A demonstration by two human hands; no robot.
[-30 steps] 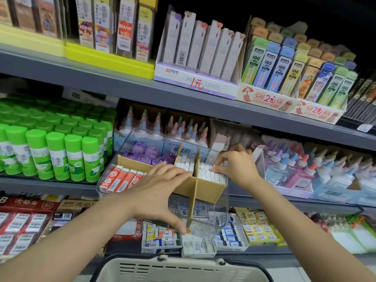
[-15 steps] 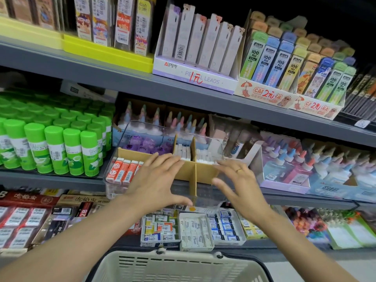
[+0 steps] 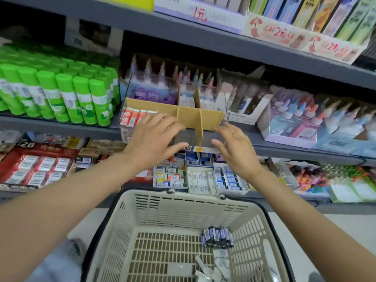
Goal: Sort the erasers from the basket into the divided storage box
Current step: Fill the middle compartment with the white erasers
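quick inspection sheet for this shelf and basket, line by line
surface: grey shelf carries the box
job's things: divided box holds red erasers front left, purple and white ones behind; basket holds a dark eraser pack and loose wrapped pieces
clutter: green glue sticks, glue bottles
grippers: left hand and right hand open, holding nothing
cables: nothing seen
surroundings: stocked shop shelves above and below
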